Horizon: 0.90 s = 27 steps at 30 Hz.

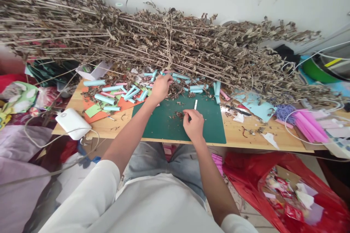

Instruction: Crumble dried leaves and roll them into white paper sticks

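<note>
My left hand (162, 88) reaches to the back edge of the green cutting mat (158, 125), its fingers closed beside a blue paper roll; what they hold, if anything, is too small to make out. Lower on the mat, my right hand (193, 123) has its fingertips pinched together next to a small heap of dry leaf crumbs (179, 115). Whatever sits in that pinch is hidden. A small white strip (195, 104) lies just above the right hand. Blue paper rolls (104, 99) and pink ones lie scattered left of and behind the mat.
Dried leafy stalks (191, 43) stretch across the back. A white power bank (73, 123) with a cable lies at the left edge of the wooden table (235, 134). Blue paper (255, 103), purple string (286, 113) and pink paper (310, 125) lie right. Below hangs a red bag (246, 174).
</note>
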Each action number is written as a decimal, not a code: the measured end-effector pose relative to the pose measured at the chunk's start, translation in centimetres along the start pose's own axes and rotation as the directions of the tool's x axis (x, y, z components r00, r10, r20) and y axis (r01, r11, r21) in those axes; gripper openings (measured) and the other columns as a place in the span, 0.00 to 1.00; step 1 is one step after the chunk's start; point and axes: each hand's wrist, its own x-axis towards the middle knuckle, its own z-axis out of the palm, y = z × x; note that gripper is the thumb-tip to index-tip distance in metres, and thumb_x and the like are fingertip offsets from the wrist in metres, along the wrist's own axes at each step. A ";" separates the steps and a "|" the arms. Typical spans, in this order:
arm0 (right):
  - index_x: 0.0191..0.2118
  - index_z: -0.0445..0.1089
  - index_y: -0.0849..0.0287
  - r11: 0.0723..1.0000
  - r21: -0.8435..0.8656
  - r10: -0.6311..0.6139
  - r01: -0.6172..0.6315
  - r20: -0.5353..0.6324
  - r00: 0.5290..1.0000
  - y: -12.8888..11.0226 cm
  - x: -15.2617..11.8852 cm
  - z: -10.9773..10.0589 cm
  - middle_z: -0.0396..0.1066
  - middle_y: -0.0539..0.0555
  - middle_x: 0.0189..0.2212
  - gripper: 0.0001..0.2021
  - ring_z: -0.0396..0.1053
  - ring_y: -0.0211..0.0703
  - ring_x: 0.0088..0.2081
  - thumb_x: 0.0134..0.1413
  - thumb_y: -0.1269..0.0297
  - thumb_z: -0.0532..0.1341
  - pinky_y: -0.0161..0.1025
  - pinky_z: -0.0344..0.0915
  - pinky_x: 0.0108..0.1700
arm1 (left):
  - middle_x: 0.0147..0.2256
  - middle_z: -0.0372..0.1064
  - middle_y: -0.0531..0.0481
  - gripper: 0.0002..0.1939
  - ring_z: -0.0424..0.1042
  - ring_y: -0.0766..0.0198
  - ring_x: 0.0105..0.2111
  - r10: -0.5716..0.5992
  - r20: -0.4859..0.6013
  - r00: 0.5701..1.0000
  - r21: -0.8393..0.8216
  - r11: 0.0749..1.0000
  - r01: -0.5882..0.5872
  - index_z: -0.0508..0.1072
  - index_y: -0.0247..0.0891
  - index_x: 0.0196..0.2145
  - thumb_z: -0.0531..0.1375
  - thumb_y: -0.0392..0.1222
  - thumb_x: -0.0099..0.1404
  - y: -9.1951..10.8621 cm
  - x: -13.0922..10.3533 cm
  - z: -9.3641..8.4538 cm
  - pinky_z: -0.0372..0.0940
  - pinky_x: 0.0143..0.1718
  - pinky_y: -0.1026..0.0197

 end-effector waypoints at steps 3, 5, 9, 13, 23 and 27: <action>0.45 0.73 0.58 1.000 -0.015 -0.022 0.022 0.036 0.999 -0.4 2.1 -0.4 0.76 0.58 0.39 0.14 0.71 0.49 0.42 0.58 0.71 0.53 0.44 0.65 0.47 | 0.35 0.74 0.43 0.11 0.71 0.55 0.40 -0.001 0.050 0.999 -0.020 1.000 0.002 0.75 0.34 0.42 0.55 0.33 0.66 -0.1 -0.2 -0.3 0.64 0.47 0.55; 0.55 0.68 0.60 0.997 -0.022 -0.071 0.073 0.086 0.994 -0.8 4.4 -0.3 0.74 0.60 0.45 0.19 0.70 0.50 0.45 0.59 0.71 0.53 0.44 0.66 0.47 | 0.36 0.75 0.43 0.13 0.73 0.55 0.39 0.006 0.089 0.996 -0.033 0.999 -0.003 0.74 0.35 0.46 0.55 0.32 0.65 -0.2 -0.4 -0.3 0.64 0.45 0.56; 0.59 0.65 0.58 0.985 -0.033 -0.160 0.169 0.186 0.969 -1.1 9.8 1.1 0.69 0.61 0.53 0.22 0.69 0.51 0.49 0.58 0.71 0.57 0.45 0.66 0.51 | 0.35 0.77 0.44 0.15 0.74 0.56 0.39 0.003 0.139 0.990 -0.086 0.996 0.009 0.73 0.35 0.47 0.56 0.31 0.63 -0.3 -0.7 -0.1 0.64 0.45 0.57; 0.49 0.73 0.59 0.979 -0.041 -0.180 0.199 0.283 0.942 -0.6 12.9 3.2 0.72 0.59 0.45 0.15 0.70 0.50 0.46 0.58 0.72 0.57 0.45 0.65 0.51 | 0.34 0.77 0.45 0.12 0.76 0.58 0.37 -0.013 0.114 0.993 -0.174 0.984 0.033 0.75 0.34 0.42 0.59 0.30 0.61 -0.8 -0.9 -0.1 0.65 0.45 0.58; 0.46 0.74 0.59 0.990 0.049 -0.140 0.134 0.180 0.974 0.5 12.9 3.4 0.70 0.59 0.46 0.15 0.70 0.44 0.38 0.51 0.70 0.64 0.45 0.68 0.47 | 0.33 0.77 0.46 0.14 0.74 0.65 0.31 -0.372 0.050 0.927 -0.766 0.581 0.275 0.78 0.33 0.42 0.66 0.40 0.57 0.1 -2.7 -1.8 0.68 0.37 0.62; 0.45 0.74 0.57 0.956 0.291 -0.044 0.042 0.000 0.999 -0.7 10.4 1.2 0.73 0.55 0.41 0.11 0.67 0.37 0.29 0.55 0.66 0.61 0.42 0.70 0.40 | 0.34 0.77 0.47 0.13 0.75 0.66 0.33 -0.430 0.279 0.859 -0.882 0.237 0.406 0.79 0.33 0.39 0.69 0.38 0.54 1.9 -4.8 -1.9 0.70 0.43 0.60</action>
